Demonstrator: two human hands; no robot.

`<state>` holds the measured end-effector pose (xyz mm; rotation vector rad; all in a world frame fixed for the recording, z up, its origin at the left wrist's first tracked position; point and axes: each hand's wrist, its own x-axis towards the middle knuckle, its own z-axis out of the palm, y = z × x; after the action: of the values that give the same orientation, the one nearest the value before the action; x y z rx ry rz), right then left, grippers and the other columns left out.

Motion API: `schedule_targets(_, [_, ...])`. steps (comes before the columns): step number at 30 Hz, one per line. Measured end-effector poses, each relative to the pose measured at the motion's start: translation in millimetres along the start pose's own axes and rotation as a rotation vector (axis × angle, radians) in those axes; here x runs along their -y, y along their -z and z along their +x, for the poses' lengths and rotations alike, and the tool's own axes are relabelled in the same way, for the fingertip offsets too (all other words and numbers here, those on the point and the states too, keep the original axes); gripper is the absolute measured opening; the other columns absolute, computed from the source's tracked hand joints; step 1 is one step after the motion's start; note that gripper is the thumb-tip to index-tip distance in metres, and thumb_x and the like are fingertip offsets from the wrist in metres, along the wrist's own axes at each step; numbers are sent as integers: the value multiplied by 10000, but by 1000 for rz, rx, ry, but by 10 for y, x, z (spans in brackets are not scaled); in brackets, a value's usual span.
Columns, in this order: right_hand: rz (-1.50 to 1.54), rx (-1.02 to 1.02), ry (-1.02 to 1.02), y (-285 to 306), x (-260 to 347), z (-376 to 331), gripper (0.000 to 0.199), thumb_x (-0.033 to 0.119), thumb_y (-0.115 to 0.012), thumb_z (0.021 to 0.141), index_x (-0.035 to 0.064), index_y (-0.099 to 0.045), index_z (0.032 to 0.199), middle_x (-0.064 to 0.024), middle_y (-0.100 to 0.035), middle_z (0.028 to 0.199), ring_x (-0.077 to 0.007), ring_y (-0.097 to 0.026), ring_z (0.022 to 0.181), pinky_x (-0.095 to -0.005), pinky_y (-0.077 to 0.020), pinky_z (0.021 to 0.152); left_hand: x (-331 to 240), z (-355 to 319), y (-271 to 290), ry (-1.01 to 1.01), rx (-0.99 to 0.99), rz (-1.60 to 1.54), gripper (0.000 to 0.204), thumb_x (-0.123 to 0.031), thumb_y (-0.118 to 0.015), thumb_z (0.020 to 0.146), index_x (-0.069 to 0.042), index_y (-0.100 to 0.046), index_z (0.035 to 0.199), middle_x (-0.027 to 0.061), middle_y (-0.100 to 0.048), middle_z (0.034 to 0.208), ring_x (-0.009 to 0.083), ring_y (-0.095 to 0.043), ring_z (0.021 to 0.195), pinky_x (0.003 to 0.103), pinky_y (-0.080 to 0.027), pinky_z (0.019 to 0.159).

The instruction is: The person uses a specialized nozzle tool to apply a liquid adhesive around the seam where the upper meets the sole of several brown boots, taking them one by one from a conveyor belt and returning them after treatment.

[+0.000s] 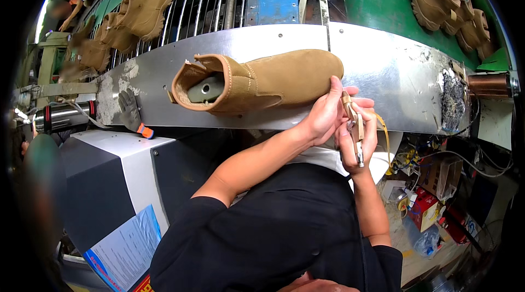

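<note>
Both hands meet at the toe of a tan suede boot point(262, 81): the left hand point(324, 114) clamps the toe to steady it, and the right hand point(358, 136) grips a wooden-handled tool point(354, 128) there.

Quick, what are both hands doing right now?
Left hand: closed, gripping the toe of the tan suede boot.
Right hand: closed around a small wooden-handled metal tool.

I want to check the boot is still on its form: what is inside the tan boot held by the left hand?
Through the tan boot's opening shows a grey-green last with a round metal socket. Its front part is hidden by the upper.
</note>
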<state>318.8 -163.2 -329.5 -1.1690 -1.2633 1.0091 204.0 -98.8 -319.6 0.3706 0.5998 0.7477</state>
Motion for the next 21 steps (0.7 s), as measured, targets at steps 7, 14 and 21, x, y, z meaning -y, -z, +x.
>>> schedule_targets(7, [430, 180, -257, 436, 170, 187, 436, 20, -550, 863, -56, -478, 1287, -111, -615, 787, -152, -604, 672, -299, -517, 635, -642, -802, 98, -271, 246, 1278, 389, -220, -652, 919, -8, -593, 1239, 154, -624, 1255, 286, -595, 1177, 376, -454, 1008])
schedule_targets(14, [278, -226, -65, 1301, 26, 465, 545, 151, -546, 866, -135, -420, 1313, -92, -595, 786, -174, -581, 691, -329, -512, 652, -1922, -1742, 74, -1149, -294, 1590, 515, -90, -753, 794, -37, -564, 1270, 159, -685, 1046, 268, -676, 951, 349, -554, 824])
schedule_targets(21, [260, -410, 39, 1745, -274, 641, 520, 90, -522, 880, -116, -406, 1343, -99, -573, 808, -182, -558, 746, -340, -508, 734, -2108, -1274, 213, -519, -398, 1885, 110, 1, -613, 847, -3, -663, 944, 69, -675, 791, 159, -650, 703, 266, -513, 650])
